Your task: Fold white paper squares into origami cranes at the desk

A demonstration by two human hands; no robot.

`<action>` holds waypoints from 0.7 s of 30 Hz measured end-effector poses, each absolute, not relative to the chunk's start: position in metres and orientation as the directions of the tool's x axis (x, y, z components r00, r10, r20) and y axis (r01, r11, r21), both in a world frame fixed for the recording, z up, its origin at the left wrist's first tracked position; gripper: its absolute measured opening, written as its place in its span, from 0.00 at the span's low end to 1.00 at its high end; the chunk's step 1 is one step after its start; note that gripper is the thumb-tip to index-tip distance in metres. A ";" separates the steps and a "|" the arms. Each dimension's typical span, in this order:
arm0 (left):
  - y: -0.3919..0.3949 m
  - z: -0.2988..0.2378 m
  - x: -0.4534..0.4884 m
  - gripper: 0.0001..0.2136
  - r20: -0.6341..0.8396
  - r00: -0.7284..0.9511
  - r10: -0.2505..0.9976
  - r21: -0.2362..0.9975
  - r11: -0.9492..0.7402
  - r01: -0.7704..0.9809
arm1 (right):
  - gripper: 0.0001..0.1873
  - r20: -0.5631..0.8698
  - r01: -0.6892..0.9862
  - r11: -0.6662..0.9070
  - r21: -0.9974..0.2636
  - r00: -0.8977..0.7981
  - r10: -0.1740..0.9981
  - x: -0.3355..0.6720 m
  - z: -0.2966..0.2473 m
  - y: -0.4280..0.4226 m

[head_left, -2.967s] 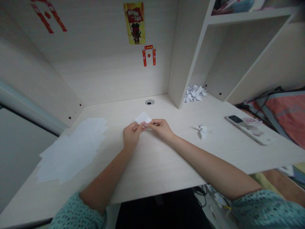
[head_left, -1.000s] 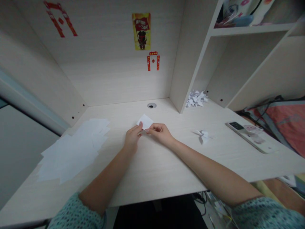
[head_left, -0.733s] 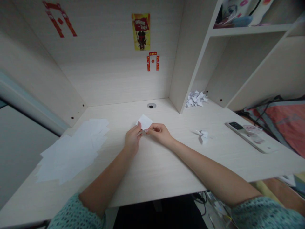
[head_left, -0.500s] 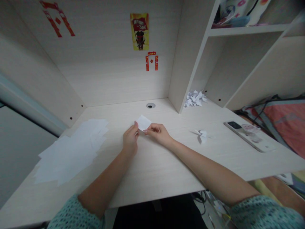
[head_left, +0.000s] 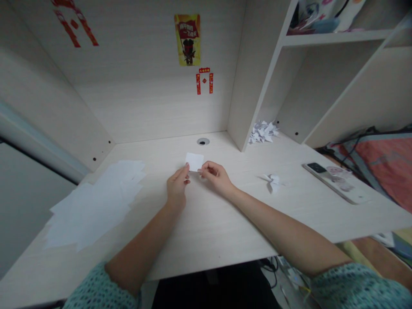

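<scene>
A small white square of paper (head_left: pixel 195 162) is held just above the desk between my two hands. The thumb and fingers of my left hand (head_left: pixel 178 182) pinch its lower left corner. At the lower right corner, my right hand (head_left: pixel 216 175) pinches it with thumb and forefinger. The paper looks folded, but its layers are too small to make out. To the right of my right hand, a folded white paper piece (head_left: pixel 273 182) with pointed tips lies on the desk.
Loose white sheets (head_left: pixel 96 204) overlap on the left of the desk (head_left: pixel 206 240). Small folded papers (head_left: pixel 264 131) are heaped by the upright divider (head_left: pixel 257 77). A phone (head_left: pixel 336 182) lies at the right, near a red and grey bag (head_left: pixel 380 163).
The paper has turned between my hands, from corner-up to nearly square-on with its edge level. My right hand has shifted slightly right and up; both hands keep their pinch.
</scene>
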State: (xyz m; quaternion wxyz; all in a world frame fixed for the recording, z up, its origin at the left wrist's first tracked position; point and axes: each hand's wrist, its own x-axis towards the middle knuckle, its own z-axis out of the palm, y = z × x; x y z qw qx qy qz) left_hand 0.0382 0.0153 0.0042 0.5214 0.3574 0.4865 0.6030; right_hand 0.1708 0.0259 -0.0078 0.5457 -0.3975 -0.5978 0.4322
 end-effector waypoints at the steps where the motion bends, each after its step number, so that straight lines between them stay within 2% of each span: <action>1: 0.015 0.004 0.038 0.15 -0.045 -0.194 0.980 0.969 -0.004 -0.247 | 0.13 0.315 -0.004 0.316 -0.949 -0.075 0.946 0.171 -0.008 0.026; 6: 0.011 0.007 0.038 0.15 0.155 -0.152 0.976 0.985 -0.164 -0.045 | 0.12 0.377 0.009 0.377 -0.926 -0.001 0.926 0.173 -0.010 0.026; 11: 0.003 0.013 0.041 0.10 0.360 0.010 0.933 0.912 -0.354 0.208 | 0.12 0.407 0.012 0.409 -0.912 0.125 0.905 0.173 -0.017 0.028; 14: 0.002 0.013 0.042 0.10 0.374 0.053 0.926 0.895 -0.376 0.239 | 0.12 0.416 0.035 0.415 -0.909 0.132 0.900 0.173 -0.018 0.029; 21: 0.010 0.009 0.038 0.10 0.294 -0.025 0.956 0.942 -0.285 0.176 | 0.12 0.397 0.137 0.378 -0.916 0.168 0.902 0.173 -0.024 0.035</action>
